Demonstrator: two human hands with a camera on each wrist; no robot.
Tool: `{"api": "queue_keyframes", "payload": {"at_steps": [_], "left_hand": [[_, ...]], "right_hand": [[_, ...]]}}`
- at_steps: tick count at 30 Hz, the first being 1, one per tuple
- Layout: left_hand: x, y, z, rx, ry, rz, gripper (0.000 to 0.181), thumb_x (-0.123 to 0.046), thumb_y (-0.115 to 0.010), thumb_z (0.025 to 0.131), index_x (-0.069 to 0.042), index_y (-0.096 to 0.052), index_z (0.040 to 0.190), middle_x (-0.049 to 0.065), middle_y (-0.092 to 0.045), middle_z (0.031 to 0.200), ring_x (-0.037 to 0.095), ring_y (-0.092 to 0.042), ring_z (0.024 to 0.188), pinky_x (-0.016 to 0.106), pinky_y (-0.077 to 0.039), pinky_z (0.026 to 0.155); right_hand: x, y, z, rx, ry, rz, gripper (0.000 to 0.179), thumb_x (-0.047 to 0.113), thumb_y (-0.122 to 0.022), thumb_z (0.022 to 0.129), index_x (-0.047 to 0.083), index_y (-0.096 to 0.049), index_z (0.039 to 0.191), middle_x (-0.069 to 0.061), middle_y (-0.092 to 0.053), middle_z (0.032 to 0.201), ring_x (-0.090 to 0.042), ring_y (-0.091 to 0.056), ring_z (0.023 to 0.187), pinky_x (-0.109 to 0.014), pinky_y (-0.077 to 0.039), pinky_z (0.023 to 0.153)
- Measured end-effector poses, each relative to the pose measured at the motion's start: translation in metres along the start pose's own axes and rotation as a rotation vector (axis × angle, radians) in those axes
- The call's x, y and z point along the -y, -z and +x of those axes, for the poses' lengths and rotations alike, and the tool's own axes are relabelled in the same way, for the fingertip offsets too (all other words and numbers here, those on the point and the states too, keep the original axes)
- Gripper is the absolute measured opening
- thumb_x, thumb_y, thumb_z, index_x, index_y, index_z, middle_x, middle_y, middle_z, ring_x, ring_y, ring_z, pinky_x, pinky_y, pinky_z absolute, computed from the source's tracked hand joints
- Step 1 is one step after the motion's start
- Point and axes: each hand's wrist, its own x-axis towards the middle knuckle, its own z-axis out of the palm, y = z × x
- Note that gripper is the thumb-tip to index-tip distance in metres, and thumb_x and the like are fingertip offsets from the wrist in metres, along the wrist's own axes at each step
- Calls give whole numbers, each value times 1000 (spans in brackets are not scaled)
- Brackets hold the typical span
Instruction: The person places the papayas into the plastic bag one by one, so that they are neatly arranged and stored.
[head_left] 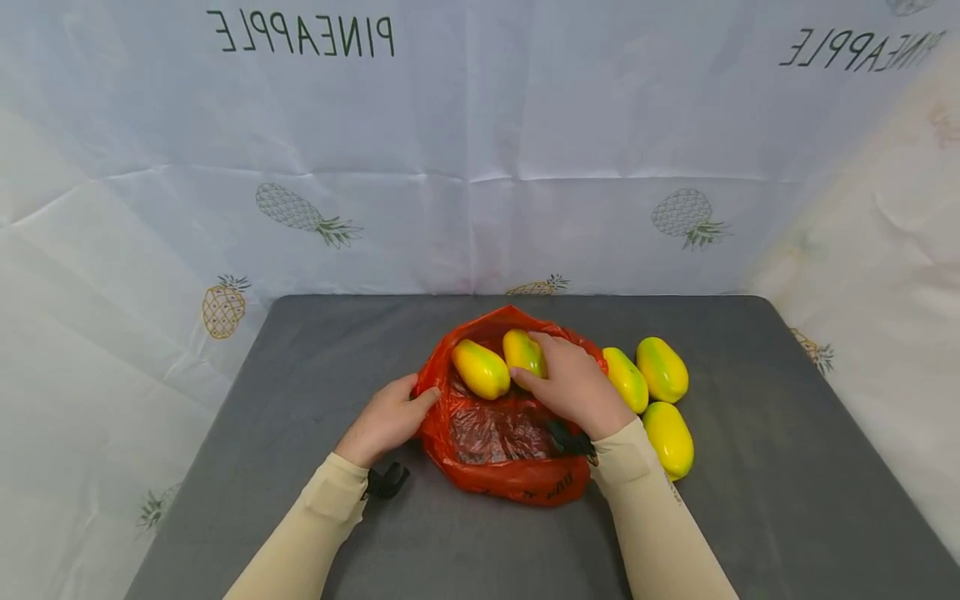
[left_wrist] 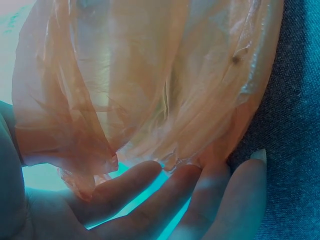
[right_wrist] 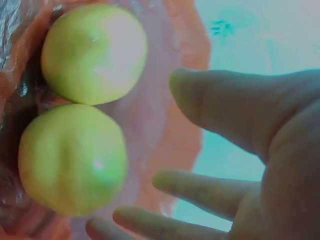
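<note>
A red plastic bag [head_left: 513, 482] is laid open at the middle of the desk [head_left: 787, 475], its mouth spread wide and its dark inner folds exposed. Two yellow-green fruits are held in it, toward the far side: a left fruit [head_left: 481, 369], tilted and fully seen from above, and a right fruit [head_left: 523, 352], partly covered by fingers. In the right wrist view the pair are seen touching, or very nearly so.

The bag's left rim is pinched by the left hand [head_left: 393, 414], the thumb being laid over the edge and the other fingers curled beneath it. The right hand [head_left: 573, 382] is held over the bag's right side, just beside the right fruit, with thumb and fingers spread; a gap is shown between the thumb and the fruits, but whether a fingertip is touched to the fruit cannot be told.

Just right of the bag, three more fruits [head_left: 662, 369] are grouped closely on the desk, the nearest partly hidden by the right sleeve [head_left: 637, 492]. The left wrist is covered by a matching pale left sleeve [head_left: 318, 508], beside which a black device [head_left: 387, 481] is seen. The desk is backed by a white curtain [head_left: 480, 108] printed with pineapples and mirrored lettering.
</note>
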Motion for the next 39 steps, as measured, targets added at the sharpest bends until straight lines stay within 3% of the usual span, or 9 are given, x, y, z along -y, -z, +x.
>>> {"api": "queue_keyframes", "payload": {"at_steps": [8, 18, 26, 39], "left_hand": [[-1, 0, -2, 8, 3, -25, 29, -32, -57, 111, -6, -66, 122, 8, -64, 84, 22, -61, 71, 33, -51, 70], [2, 2, -4, 20, 23, -39, 33, -32, -58, 111, -4, -65, 127, 8, -68, 85, 21, -64, 71, 33, -54, 70], [-3, -4, -4, 30, 12, -35, 34, -33, -58, 111, -4, -65, 129, 9, -68, 86, 22, -64, 72, 33, -54, 71], [2, -5, 0, 32, 11, -37, 33, -34, -58, 112, -6, -66, 127, 8, -68, 86, 23, -64, 73, 36, -54, 72]], "right_hand": [[-22, 36, -36, -57, 30, -20, 72, 45, -71, 104, 8, -49, 161, -18, -58, 159, -42, -59, 142, -63, -51, 112], [-96, 74, -53, -134, -106, -24, 77, 54, -61, 107, 5, -44, 163, -26, -51, 162, -51, -53, 144, -71, -45, 114], [-152, 80, -54, -85, -198, -32, 88, 61, -56, 108, -1, -34, 166, -35, -45, 162, -56, -52, 141, -72, -47, 109], [-173, 79, -50, -3, -279, -10, 101, 72, -52, 104, -4, -29, 167, -41, -45, 158, -60, -49, 141, -74, -45, 109]]}}
